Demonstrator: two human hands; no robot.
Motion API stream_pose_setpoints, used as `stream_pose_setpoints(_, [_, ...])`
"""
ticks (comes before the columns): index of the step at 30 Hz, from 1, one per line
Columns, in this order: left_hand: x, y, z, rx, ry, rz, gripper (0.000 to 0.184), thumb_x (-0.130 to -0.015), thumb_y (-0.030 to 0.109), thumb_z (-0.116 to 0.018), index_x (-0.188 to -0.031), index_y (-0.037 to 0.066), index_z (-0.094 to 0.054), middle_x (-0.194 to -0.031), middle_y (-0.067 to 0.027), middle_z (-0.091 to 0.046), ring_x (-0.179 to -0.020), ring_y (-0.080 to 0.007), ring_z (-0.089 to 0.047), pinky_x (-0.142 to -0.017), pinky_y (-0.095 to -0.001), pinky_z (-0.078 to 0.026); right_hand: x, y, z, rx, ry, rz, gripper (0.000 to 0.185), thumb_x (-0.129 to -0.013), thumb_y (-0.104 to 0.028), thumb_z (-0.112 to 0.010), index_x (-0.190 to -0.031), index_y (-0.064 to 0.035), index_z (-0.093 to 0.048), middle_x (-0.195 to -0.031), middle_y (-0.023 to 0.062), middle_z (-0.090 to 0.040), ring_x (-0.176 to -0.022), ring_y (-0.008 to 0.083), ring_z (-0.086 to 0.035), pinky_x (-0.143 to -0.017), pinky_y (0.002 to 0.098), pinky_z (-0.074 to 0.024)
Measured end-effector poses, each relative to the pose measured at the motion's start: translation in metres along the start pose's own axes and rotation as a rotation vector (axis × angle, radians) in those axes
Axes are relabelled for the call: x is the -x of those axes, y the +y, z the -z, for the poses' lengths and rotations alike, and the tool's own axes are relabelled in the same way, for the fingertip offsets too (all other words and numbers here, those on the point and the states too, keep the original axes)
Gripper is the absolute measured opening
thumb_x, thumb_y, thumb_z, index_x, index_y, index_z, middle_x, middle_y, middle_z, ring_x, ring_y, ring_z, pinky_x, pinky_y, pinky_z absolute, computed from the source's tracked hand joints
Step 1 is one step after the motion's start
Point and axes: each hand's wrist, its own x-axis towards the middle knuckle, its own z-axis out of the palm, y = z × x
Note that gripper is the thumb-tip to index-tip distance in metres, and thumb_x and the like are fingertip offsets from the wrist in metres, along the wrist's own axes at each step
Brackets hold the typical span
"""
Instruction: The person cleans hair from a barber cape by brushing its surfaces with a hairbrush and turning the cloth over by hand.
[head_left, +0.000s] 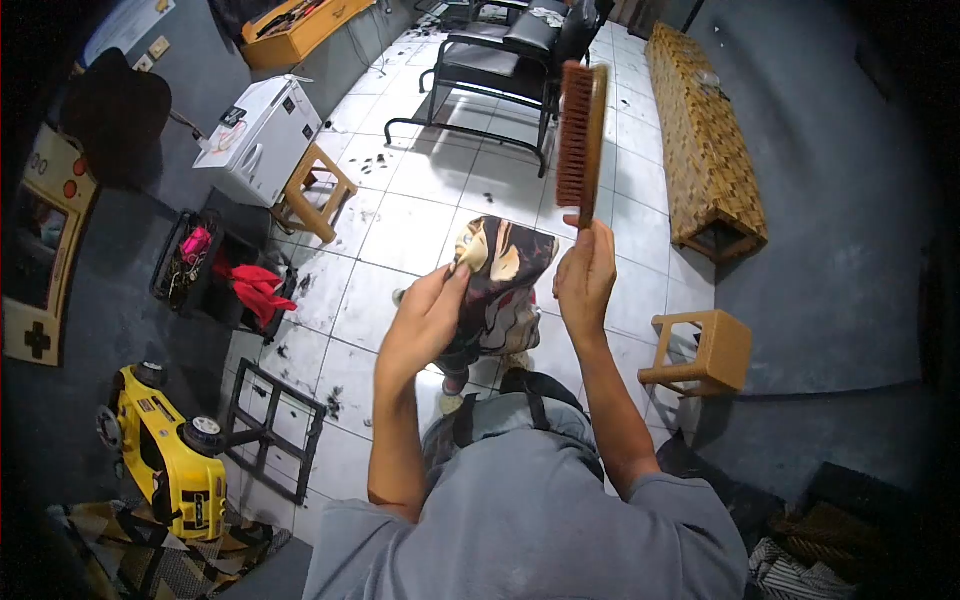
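My left hand [430, 315] is closed on a dark cloth [515, 270] with a cream and brown print, its thumb pressed on the upper left edge. The cloth hangs down in front of my body. In my right hand [586, 275] is the handle of a wooden brush [585, 135] with reddish-brown bristles. The brush stands upright above the hand, bristles facing left, apart from the cloth. Part of the right hand's grip is hidden behind its back.
A black chair [500, 70] stands ahead on the tiled floor [400, 235], where dark tufts lie. Stools [700, 352] [310, 200] stand right and left. A woven box [705, 140] lines the right wall. At left are a white mini fridge [262, 140] and a yellow toy car [165, 450].
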Motion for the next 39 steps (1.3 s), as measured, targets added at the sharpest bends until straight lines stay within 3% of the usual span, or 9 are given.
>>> stream_pose_setpoints(4, [-0.012, 0.017, -0.021, 0.035, -0.006, -0.114, 0.025, -0.093, 0.022, -0.043, -0.089, 0.0, -0.055, -0.069, 0.0057, -0.045, -0.064, -0.0026, -0.038, -0.055, -0.0187, -0.033, 0.036, 0.001, -0.004, -0.651, -0.207, -0.296, 0.038, -0.096, -0.036, -0.026, -0.093, -0.0047, -0.047, -0.06, -0.0006, -0.047, -0.041, 0.0033, -0.034, -0.039, 0.0166, -0.0268])
stream_pose_setpoints(8, [-0.015, 0.039, -0.022, -0.06, -0.035, -0.274, 0.02, -0.089, 0.011, -0.048, -0.077, -0.004, -0.044, -0.059, -0.0079, -0.041, -0.058, -0.0091, -0.037, -0.051, -0.0273, -0.034, 0.104, 0.092, -0.012, -0.08, -0.57, -0.308, 0.04, -0.095, -0.037, -0.029, -0.1, -0.0029, -0.048, -0.066, 0.0102, -0.055, -0.051, 0.0198, -0.052, -0.049, 0.0352, -0.0417])
stream_pose_setpoints(13, [-0.006, 0.06, -0.005, 0.249, 0.029, -0.395, 0.02, -0.092, 0.015, -0.046, -0.081, -0.001, -0.051, -0.066, 0.004, -0.044, -0.061, -0.0032, -0.037, -0.052, -0.0187, -0.031, 0.189, 0.286, 0.05, 0.797, -1.238, -0.336, 0.037, -0.091, -0.028, -0.032, -0.11, -0.0044, -0.054, -0.091, 0.0226, -0.06, -0.085, 0.0387, -0.058, -0.071, 0.0444, -0.0463])
stream_pose_setpoints(19, [0.007, 0.06, 0.012, 0.466, 0.105, -0.334, 0.023, -0.094, 0.02, -0.043, -0.093, 0.001, -0.056, -0.072, 0.0021, -0.053, -0.06, -0.0016, -0.043, -0.052, -0.0165, -0.034, 0.172, 0.284, 0.073, 0.999, -0.945, -0.636, 0.048, -0.091, -0.035, -0.031, -0.088, 0.0008, -0.063, -0.096, 0.0246, -0.059, -0.091, 0.0394, -0.057, -0.077, 0.0477, -0.0443])
stream_pose_setpoints(24, [0.005, 0.042, 0.006, 0.138, 0.152, -0.366, 0.023, -0.092, 0.018, -0.045, -0.09, -0.003, -0.054, -0.073, -0.0007, -0.052, -0.066, -0.0058, -0.043, -0.059, -0.0195, -0.036, 0.069, 0.096, 0.03, -0.414, -0.462, -0.898, 0.04, -0.093, -0.048, -0.03, -0.074, -0.0134, -0.038, -0.052, -0.0052, -0.03, -0.039, 0.0042, -0.028, -0.034, 0.0188, -0.0228])
stream_pose_setpoints(28, [0.006, 0.042, -0.006, 0.14, 0.091, -0.385, 0.019, -0.091, 0.014, -0.046, -0.085, -0.003, -0.053, -0.064, -0.0001, -0.049, -0.06, -0.0078, -0.042, -0.054, -0.0226, -0.036, 0.051, -0.012, 0.009, -0.927, -0.536, -0.633, 0.045, -0.091, -0.051, -0.028, -0.075, -0.0102, -0.037, -0.052, -0.0043, -0.029, -0.039, 0.0055, -0.028, -0.034, 0.0202, -0.0217])
stream_pose_setpoints(32, [0.007, 0.04, -0.008, 0.128, 0.22, -0.519, 0.018, -0.092, 0.013, -0.045, -0.083, -0.001, -0.052, -0.066, 0.0011, -0.049, -0.06, -0.0063, -0.041, -0.053, -0.0212, -0.035, 0.082, 0.029, -0.009, -0.621, -0.747, -0.68, 0.045, -0.093, -0.046, -0.03, -0.086, -0.0047, -0.045, -0.057, 0.001, -0.037, -0.05, 0.0097, -0.038, -0.043, 0.0253, -0.032])
stream_pose_setpoints(34, [0.017, 0.048, -0.001, 0.242, 0.255, -0.493, 0.017, -0.092, 0.013, -0.045, -0.083, 0.0, -0.051, -0.068, 0.0012, -0.049, -0.06, -0.0058, -0.041, -0.053, -0.0206, -0.034, 0.107, 0.115, -0.02, -0.073, -0.767, -0.209, 0.04, -0.094, -0.04, -0.032, -0.095, -0.003, -0.048, -0.067, 0.0124, -0.053, -0.057, 0.0222, -0.052, -0.052, 0.0354, -0.0416])
stream_pose_setpoints(39, [0.029, 0.059, 0.01, 0.587, 0.371, -0.573, 0.028, -0.091, 0.027, -0.047, -0.093, -0.001, -0.053, -0.074, 0.0002, -0.054, -0.063, -0.0049, -0.046, -0.055, -0.0181, -0.037, 0.179, 0.25, 0.065, 0.978, -1.24, -0.371, 0.043, -0.092, -0.032, -0.031, -0.089, 0.0001, -0.059, -0.086, 0.0233, -0.06, -0.084, 0.04, -0.057, -0.074, 0.0456, -0.0445])
